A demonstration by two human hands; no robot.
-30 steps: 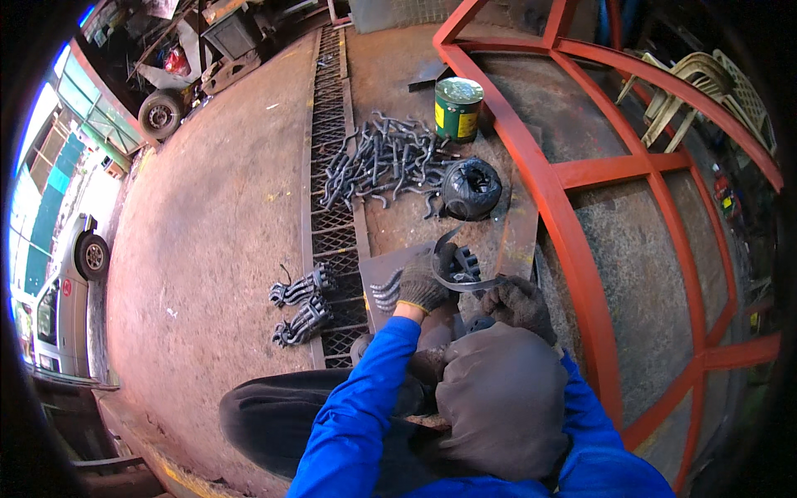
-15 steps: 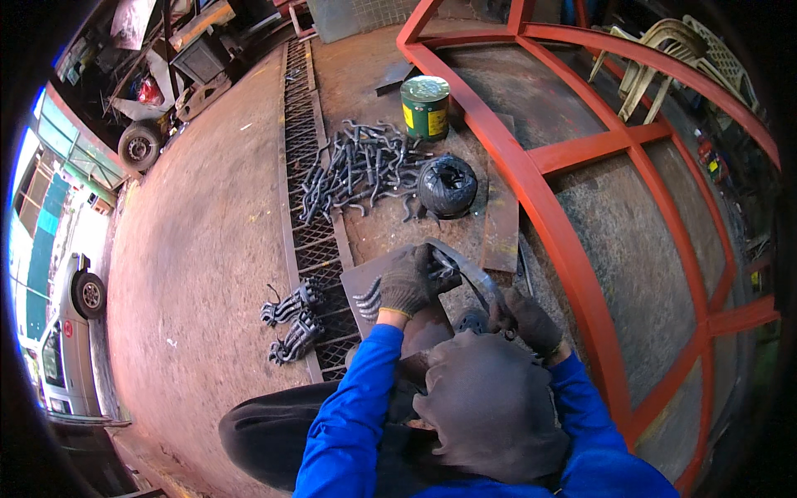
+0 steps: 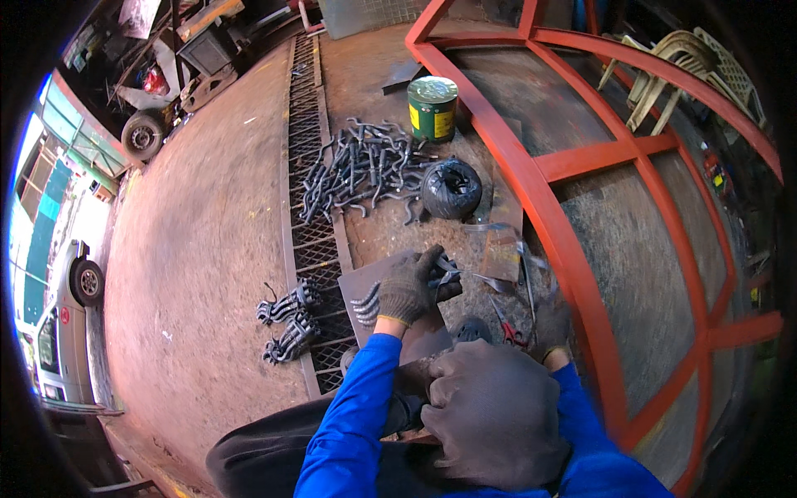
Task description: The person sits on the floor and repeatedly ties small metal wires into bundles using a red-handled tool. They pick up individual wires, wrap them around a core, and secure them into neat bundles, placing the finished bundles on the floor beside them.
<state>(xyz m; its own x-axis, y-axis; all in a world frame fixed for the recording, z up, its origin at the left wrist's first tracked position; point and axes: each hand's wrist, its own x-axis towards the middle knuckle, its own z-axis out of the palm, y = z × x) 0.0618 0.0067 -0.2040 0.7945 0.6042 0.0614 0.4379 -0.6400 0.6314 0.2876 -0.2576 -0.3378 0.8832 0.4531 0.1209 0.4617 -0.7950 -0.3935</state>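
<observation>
My left hand [image 3: 407, 290], in a dark knitted glove, is closed around a bundle of bent metal rods [image 3: 365, 305]; their curved ends stick out left of the glove. A thin dark plastic strip [image 3: 496, 282] trails rightward from this grip in loose loops. My gloved right hand [image 3: 551, 324] is off to the right, smeared by motion, so its fingers do not show clearly; the strip runs toward it. Beside it on the ground lie red-handled scissors [image 3: 512, 334]. Under the bundle is a dark metal plate [image 3: 355, 280].
Ahead lie a heap of loose bent rods [image 3: 361, 170], a black plastic-wrapped roll [image 3: 451, 188] and a green can [image 3: 432, 108]. Two tied rod bundles [image 3: 290, 332] sit at left by a metal grating [image 3: 320, 249]. A red steel frame [image 3: 573, 249] stands close on the right.
My right hand has moved right and down, away from the left. The strip, arched between both hands before, now spreads in loose loops. The scissors have come into sight.
</observation>
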